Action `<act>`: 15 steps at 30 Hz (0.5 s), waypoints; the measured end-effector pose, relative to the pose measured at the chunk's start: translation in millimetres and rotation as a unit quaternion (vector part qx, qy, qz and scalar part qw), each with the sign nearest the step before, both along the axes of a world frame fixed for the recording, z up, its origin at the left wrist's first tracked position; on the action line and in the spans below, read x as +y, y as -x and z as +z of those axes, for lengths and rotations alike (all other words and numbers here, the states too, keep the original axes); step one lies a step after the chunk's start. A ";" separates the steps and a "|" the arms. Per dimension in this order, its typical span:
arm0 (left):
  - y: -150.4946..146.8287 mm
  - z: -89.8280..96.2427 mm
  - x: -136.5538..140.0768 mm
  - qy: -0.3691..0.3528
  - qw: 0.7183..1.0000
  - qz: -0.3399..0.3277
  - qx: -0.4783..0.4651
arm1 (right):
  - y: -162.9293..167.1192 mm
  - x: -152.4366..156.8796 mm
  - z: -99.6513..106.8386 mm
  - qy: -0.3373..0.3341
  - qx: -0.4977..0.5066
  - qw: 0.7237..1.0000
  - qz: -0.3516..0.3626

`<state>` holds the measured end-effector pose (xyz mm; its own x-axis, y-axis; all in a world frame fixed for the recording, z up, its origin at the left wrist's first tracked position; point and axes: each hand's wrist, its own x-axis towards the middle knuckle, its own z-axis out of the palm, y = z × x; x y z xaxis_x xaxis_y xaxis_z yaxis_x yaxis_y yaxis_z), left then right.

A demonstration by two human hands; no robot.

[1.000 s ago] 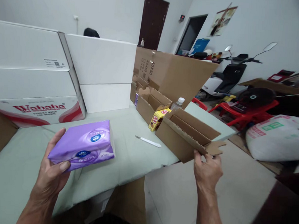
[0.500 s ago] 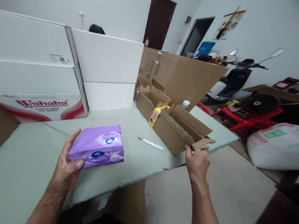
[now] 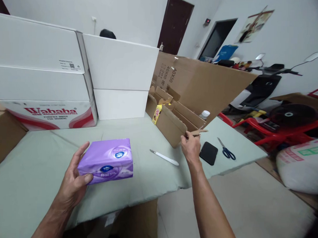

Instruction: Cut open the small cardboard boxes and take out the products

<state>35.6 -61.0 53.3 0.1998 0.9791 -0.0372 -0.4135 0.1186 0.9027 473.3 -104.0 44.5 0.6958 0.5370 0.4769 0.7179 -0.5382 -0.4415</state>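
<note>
- Head view: gripping purple pack [image 3: 107, 160] in left hand [image 3: 76, 180], held over surface [image 3: 140, 181].
- Pinching near-end flap of open cardboard box [image 3: 170, 126] with right hand [image 3: 190, 146].
- Between pack and box, on surface: white-handled knife [image 3: 164, 158].
- Right of right hand: flat black item [image 3: 209, 153], dark-handled scissors [image 3: 228, 152].

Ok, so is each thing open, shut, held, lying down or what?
Pack: held, wrapped, no opening seen
Box: open-topped, held at one end
Bottle: capped, upright
Knife: lying flat, blade bare
Scissors: lying flat, blades look shut
Black slab: lying flat
Yellow carton: partly hidden, can't tell
White boxes: stacked, look shut
Door: looks shut
</note>
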 end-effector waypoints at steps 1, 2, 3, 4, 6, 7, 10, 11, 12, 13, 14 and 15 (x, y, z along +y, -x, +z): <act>-0.9 -0.5 -0.1 0.001 1.000 0.002 0.002 | -0.5 10.2 1.1 0.002 0.006 1.000 0.012; -1.9 -0.8 -0.3 0.002 1.000 0.004 0.005 | -0.5 20.3 2.2 0.004 0.011 1.000 0.024; -3.0 -1.1 -0.5 0.003 1.000 0.004 0.008 | -0.3 30.3 3.5 0.006 0.017 0.999 0.037; -4.2 -1.6 -0.9 0.003 1.000 0.002 0.012 | 0.2 39.9 4.9 0.007 0.022 0.999 0.049; -6.9 -3.4 -1.6 -0.001 1.000 -0.002 0.016 | 1.5 57.1 8.2 0.010 0.033 0.997 0.072; -8.4 -4.8 -1.9 -0.002 1.000 -0.007 0.017 | 2.2 64.4 10.2 0.013 0.038 0.996 0.082; -13.6 -10.3 -2.1 -0.006 1.000 -0.025 0.014 | 4.7 78.2 16.2 0.022 0.057 0.992 0.107; -15.6 -12.2 -1.7 -0.009 0.999 -0.032 0.013 | 6.2 79.6 17.9 0.028 0.065 0.991 0.115; -17.7 -13.8 -1.1 -0.014 0.999 -0.038 0.011 | 8.3 79.1 19.0 0.035 0.071 0.989 0.123; -19.7 -15.2 -0.3 -0.023 0.999 -0.044 0.011 | 11.3 76.7 19.5 0.041 0.075 0.988 0.129; -21.7 -16.3 0.7 -0.033 0.998 -0.050 0.012 | 15.1 72.4 19.4 0.039 0.080 0.987 0.131; -23.4 -16.9 1.8 -0.046 0.997 -0.058 0.015 | 19.9 66.2 18.6 0.028 0.089 0.987 0.130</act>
